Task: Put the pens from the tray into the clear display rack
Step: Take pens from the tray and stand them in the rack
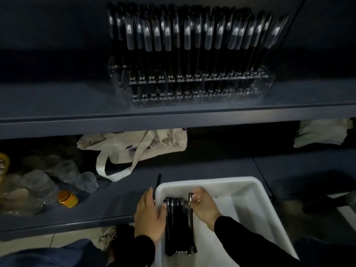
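Black pens [178,226] are bunched at the left end of a white tray [248,191]. One pen [190,211] at the bunch's right edge is pinched by the right hand [205,205]. The bunch's left side is touched by the flat-fingered left hand [149,214] by the tray wall. A clear rack [192,87], filled with pens, is set on the shelf [57,112] above.

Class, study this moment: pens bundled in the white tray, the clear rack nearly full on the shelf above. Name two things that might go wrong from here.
1. The right hand pinches one pen at its end beside the loose bundle of pens; lifting it may drag neighbours out of line.
2. The clear display rack looks crowded, so pushing another pen in could knock standing pens askew.
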A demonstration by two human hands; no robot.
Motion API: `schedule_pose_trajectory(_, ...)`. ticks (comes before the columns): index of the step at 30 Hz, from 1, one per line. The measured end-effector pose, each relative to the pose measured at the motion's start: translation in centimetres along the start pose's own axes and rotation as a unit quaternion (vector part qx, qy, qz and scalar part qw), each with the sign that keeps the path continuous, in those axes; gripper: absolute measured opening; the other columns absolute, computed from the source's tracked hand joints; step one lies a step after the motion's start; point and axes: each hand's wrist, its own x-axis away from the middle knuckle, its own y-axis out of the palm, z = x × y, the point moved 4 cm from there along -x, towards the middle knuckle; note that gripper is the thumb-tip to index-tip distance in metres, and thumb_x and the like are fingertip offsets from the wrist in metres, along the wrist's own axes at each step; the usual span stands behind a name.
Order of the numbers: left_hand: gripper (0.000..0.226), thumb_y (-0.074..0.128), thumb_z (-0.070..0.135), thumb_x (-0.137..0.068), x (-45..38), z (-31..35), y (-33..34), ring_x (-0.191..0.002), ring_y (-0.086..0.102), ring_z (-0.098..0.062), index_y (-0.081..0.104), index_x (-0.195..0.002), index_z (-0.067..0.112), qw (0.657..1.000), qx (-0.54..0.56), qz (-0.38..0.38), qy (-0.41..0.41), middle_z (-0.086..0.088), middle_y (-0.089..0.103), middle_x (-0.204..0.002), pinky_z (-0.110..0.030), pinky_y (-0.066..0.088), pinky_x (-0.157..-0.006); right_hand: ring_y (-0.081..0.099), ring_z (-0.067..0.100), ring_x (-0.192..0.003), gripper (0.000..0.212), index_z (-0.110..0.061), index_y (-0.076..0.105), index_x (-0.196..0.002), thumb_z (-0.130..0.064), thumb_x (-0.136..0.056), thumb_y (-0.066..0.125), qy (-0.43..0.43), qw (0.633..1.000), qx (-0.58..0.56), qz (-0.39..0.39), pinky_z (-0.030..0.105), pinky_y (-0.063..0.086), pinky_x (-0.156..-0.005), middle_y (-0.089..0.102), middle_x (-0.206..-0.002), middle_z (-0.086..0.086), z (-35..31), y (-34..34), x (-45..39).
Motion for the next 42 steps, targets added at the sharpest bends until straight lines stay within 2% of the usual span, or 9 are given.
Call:
schedule_pose_trajectory(5, 0.055, 0.055, 0.019, -0.094, 0.0, 3.7, -6.5, -0.136, 0.032, -0.022, 0.035, -0.145, 0.014, 0.988, 0.009, 0.085, 0.126, -0.007, 0.036, -0.148, -0.035, 0.027, -0.112, 0.051, 0.006, -0.068, 0.04, -0.023, 0.049, -0.086, 0.016, -0.083, 0.056, -0.158, 0.986, -0.05, 0.025, 0.012, 0.044, -0.067, 0.05, -0.078, -0.001, -8.5, -8.4, 3.5)
schedule_pose_trajectory(9, 0.041, 0.048, 0.024, -0.088, 0.1, 9.3, -13.4, -0.112, 0.043, -0.03, 0.047, -0.126, 0.006, 0.917, -0.047, 0.268, 0.292, -0.015, 0.047, -0.124, -0.04, 0.038, -0.093, 0.057, -0.004, -0.067, 0.045, -0.025, 0.051, -0.094, 0.015, -0.079, 0.064, -0.324, 0.931, -0.098, 0.134, 0.01, 0.047, -0.07, 0.057, -0.082, -0.001, -18.5, -18.4, 8.2)
schedule_pose_trajectory(13, 0.051, 0.06, 0.026, -0.089, -1.8, 13.5, -18.6, -0.115, 0.041, -0.036, 0.044, -0.131, 0.002, 0.893, -0.024, 0.367, 0.258, -0.022, 0.044, -0.128, -0.059, 0.034, -0.094, 0.055, 0.002, -0.077, 0.044, -0.036, 0.048, -0.101, 0.002, -0.086, 0.065, -0.436, 0.849, -0.093, 0.283, 0.012, 0.047, -0.076, 0.054, -0.088, -0.008, -25.8, -27.4, 10.5)
schedule_pose_trajectory(15, 0.055, 0.066, 0.019, -0.089, -3.4, 14.9, -19.9, -0.117, 0.045, -0.038, 0.042, -0.136, 0.004, 0.916, -0.003, 0.336, 0.218, -0.021, 0.046, -0.13, -0.06, 0.031, -0.099, 0.055, 0.007, -0.08, 0.034, -0.032, 0.049, -0.103, -0.005, -0.089, 0.063, -0.441, 0.829, -0.092, 0.332, 0.015, 0.047, -0.077, 0.054, -0.089, -0.009, -28.1, -29.8, 9.9)
schedule_pose_trajectory(18, 0.057, 0.06, 0.034, -0.091, -4.6, 15.9, -20.4, -0.114, 0.053, -0.03, 0.04, -0.14, 0.015, 0.943, 0.049, 0.273, 0.184, -0.011, 0.057, -0.123, -0.052, 0.032, -0.104, 0.055, 0.01, -0.081, 0.032, -0.029, 0.048, -0.104, -0.004, -0.089, 0.062, -0.439, 0.817, -0.104, 0.358, 0.019, 0.047, -0.077, 0.054, -0.088, -0.007, -29.6, -30.8, 8.0)
schedule_pose_trajectory(30, 0.058, 0.059, 0.035, -0.092, -4.3, 16.1, -20.0, -0.107, 0.052, -0.028, 0.038, -0.145, 0.025, 0.927, 0.003, 0.31, 0.209, -0.005, 0.063, -0.108, -0.043, 0.027, -0.096, 0.054, 0.007, -0.079, 0.029, -0.023, 0.047, -0.106, -0.002, -0.09, 0.06, -0.428, 0.824, -0.075, 0.365, 0.014, 0.048, -0.075, 0.053, -0.086, -0.008, -31.0, -30.1, 5.5)
schedule_pose_trajectory(34, 0.056, 0.06, 0.034, -0.091, -4.7, 15.9, -19.8, -0.104, 0.053, -0.027, 0.041, -0.143, 0.026, 0.92, 0.01, 0.327, 0.216, -0.004, 0.063, -0.105, -0.042, 0.028, -0.094, 0.056, 0.009, -0.081, 0.029, -0.025, 0.047, -0.107, -0.005, -0.091, 0.06, -0.399, 0.854, -0.013, 0.333, 0.01, 0.048, -0.073, 0.054, -0.086, -0.007, -29.4, -29.2, 4.6)
schedule_pose_trajectory(39, 0.053, 0.058, 0.028, -0.094, -4.4, 14.6, -18.8, -0.117, 0.046, -0.033, 0.041, -0.142, 0.015, 0.918, 0.01, 0.327, 0.226, -0.012, 0.058, -0.125, -0.048, 0.027, -0.102, 0.055, 0.006, -0.097, 0.038, -0.024, 0.048, -0.127, -0.008, -0.093, 0.058, -0.371, 0.869, -0.048, 0.325, 0.015, 0.044, -0.084, 0.055, -0.108, -0.003, -27.5, -28.2, 4.9)
schedule_pose_trajectory(42, 0.054, 0.044, 0.036, -0.09, -2.6, 12.0, -15.3, -0.128, 0.034, -0.038, 0.04, -0.137, 0.011, 0.878, -0.133, 0.318, 0.332, -0.02, 0.037, -0.142, -0.049, 0.022, -0.106, 0.045, -0.003, -0.117, 0.053, -0.03, 0.039, -0.141, -0.007, -0.096, 0.053, -0.364, 0.872, -0.018, 0.326, 0.009, 0.042, -0.094, 0.043, -0.132, -0.013, -24.2, -26.8, 5.8)
